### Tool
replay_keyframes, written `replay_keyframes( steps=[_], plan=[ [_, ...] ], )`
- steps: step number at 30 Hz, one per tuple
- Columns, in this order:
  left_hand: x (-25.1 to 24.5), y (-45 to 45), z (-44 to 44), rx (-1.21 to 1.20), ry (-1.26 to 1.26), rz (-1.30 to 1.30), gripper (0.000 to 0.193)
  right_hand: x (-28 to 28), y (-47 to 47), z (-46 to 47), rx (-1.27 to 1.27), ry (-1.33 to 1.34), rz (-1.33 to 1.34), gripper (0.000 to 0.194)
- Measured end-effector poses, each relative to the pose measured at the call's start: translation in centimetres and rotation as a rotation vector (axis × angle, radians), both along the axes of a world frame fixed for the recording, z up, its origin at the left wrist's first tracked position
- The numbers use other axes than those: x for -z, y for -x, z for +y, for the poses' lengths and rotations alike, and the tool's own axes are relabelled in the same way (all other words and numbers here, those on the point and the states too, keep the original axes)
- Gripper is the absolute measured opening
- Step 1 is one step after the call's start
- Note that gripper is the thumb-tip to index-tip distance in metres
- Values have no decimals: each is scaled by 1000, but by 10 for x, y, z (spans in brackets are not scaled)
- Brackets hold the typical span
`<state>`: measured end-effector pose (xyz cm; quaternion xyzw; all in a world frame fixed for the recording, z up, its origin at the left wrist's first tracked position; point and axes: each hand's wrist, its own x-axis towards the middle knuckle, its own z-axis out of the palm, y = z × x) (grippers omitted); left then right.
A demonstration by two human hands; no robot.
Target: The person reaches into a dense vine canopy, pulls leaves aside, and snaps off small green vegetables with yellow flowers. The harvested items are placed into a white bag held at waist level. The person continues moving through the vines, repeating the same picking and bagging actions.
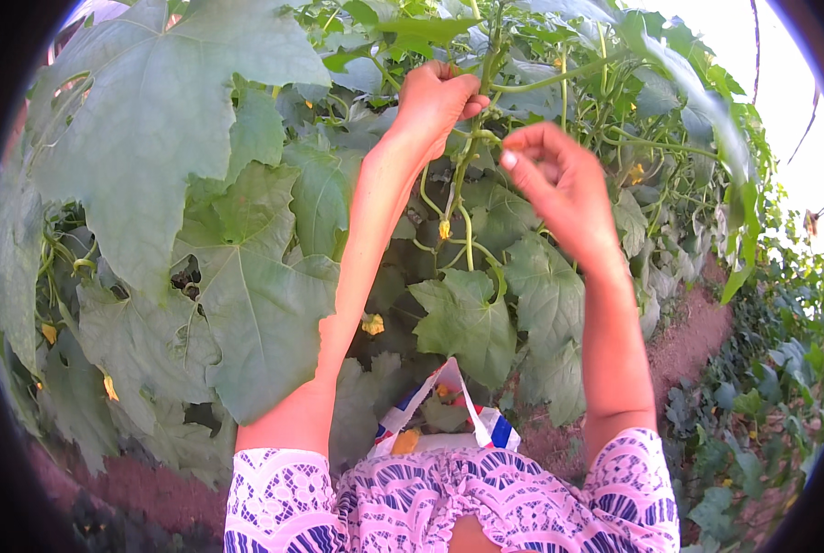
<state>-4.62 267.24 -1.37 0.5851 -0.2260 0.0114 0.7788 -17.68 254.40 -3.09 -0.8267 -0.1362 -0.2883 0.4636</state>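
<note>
A thick green vine stem (461,173) hangs in front of me, bearing leaf stalks, small buds and a yellow blossom (444,229). On its left side is my left hand (443,100), its fingers curled against the stem at the top; what lies between the fingertips is hidden. My right hand (557,180), slightly blurred, is just right of the stem, thumb and forefinger close together at the tip of a short green side shoot (486,135). Whether they pinch it cannot be told. Below hangs a lobed green leaf (468,321).
Large lobed leaves (260,290) partly cover my left forearm. A white, red and blue bag (501,430) with leaf and yellow plant matter inside is close to my body. Bare soil (695,339) and low plants (723,511) lie to the right; more yellow flowers (372,323) dot the foliage.
</note>
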Motion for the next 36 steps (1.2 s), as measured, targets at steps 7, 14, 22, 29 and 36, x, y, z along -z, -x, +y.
replay_keyframes(
  steps=[7, 14, 22, 29, 36],
  plan=[
    [-2, -5, -4, -8, -46, 21, 14, 39, -28, 9, 390, 103, -91, 40],
    [1, -3, 4, 1, -203, -78, 27, 53, -59, 10, 617, 459, -406, 35],
    [5, 27, 17, -266, -567, -461, 46, 32, -56, -9, 507, 712, -478, 25],
    [2, 21, 21, -197, -684, -520, 41, 24, -58, -8, 414, 606, -425, 15],
    [6, 8, 22, -55, -581, -569, 32, 22, -60, -15, 304, 365, -317, 13]
  ],
)
